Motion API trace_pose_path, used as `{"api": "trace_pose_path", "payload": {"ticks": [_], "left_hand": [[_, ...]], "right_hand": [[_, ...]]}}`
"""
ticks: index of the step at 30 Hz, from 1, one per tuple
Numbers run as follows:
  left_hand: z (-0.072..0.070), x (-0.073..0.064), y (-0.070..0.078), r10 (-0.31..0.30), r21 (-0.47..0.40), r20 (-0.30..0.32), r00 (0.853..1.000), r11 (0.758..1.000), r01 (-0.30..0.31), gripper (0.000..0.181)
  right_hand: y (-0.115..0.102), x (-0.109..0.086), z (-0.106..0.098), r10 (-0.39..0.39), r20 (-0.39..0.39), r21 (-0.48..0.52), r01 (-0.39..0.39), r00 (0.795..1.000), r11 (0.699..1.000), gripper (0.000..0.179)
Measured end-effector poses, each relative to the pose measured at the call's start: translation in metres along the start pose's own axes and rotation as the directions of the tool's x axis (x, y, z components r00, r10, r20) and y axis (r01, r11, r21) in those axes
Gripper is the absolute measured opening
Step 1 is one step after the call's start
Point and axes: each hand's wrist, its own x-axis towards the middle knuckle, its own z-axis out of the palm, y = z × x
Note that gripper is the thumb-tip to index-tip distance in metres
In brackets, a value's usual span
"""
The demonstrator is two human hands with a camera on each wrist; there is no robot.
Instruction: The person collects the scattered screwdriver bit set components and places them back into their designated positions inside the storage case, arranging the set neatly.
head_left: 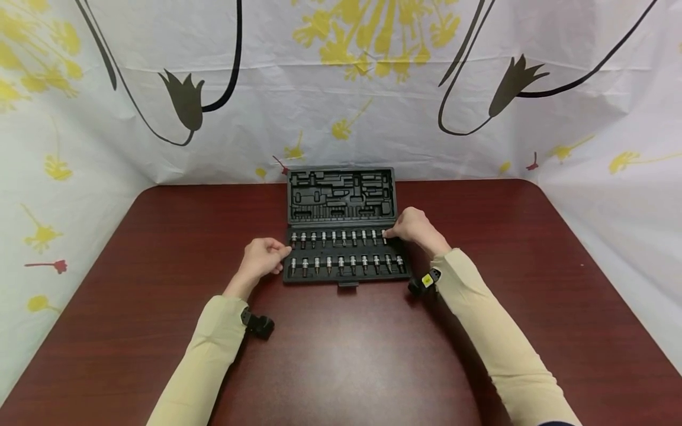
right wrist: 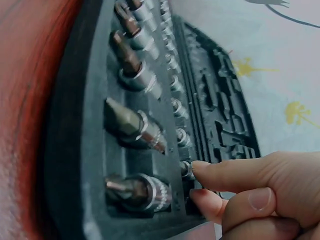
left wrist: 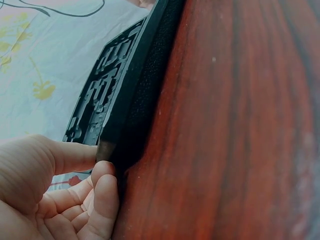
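An open black bit socket set case [head_left: 319, 251] lies on the table, its lid tipped back. Two rows of silver bit sockets sit in the base, tips toward the person. At the case's left side, my left hand [head_left: 261, 258] pinches the edge between thumb and fingers; the left wrist view shows the thumb [left wrist: 75, 157] over the rim. My right hand [head_left: 417, 229] reaches over the right side. Its fingertips pinch the last bit socket [right wrist: 187, 170] of the back row, which is still in its slot and partly hidden by the fingers.
The moulded lid [head_left: 341, 195] has vacant recesses and stands near the patterned white cloth [head_left: 341, 148] behind the table. A latch [head_left: 348, 285] juts from the case's front edge. Dark red tabletop [head_left: 341, 355] surrounds the case.
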Motion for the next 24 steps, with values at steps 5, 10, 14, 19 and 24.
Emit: {"api": "trace_pose_path", "payload": {"ticks": [5,10,14,19,24], "left_hand": [[0.000,0.000,0.001,-0.001,0.004,-0.003,1.000,1.000,0.001,0.021],[0.000,0.000,0.000,-0.001,0.004,-0.007,1.000,1.000,0.001,0.021],[0.000,0.000,0.000,-0.004,0.008,-0.004,1.000,1.000,0.004,0.021],[0.000,-0.001,0.001,0.002,0.005,0.002,1.000,1.000,-0.002,0.021],[-0.001,-0.002,0.001,0.003,0.001,0.005,1.000,1.000,-0.003,0.021]], "right_hand": [[0.004,-0.009,-0.001,-0.031,-0.017,0.062,0.032,0.999,0.998,0.044],[0.008,-0.017,-0.002,-0.070,-0.067,0.040,0.073,0.995,0.997,0.032],[0.012,-0.022,-0.003,-0.097,-0.100,0.017,0.099,0.990,0.995,0.029],[0.016,-0.029,-0.004,-0.125,-0.121,0.005,0.127,0.985,0.992,0.027],[0.019,-0.033,-0.004,-0.147,-0.128,0.002,0.148,0.981,0.989,0.026]]}}
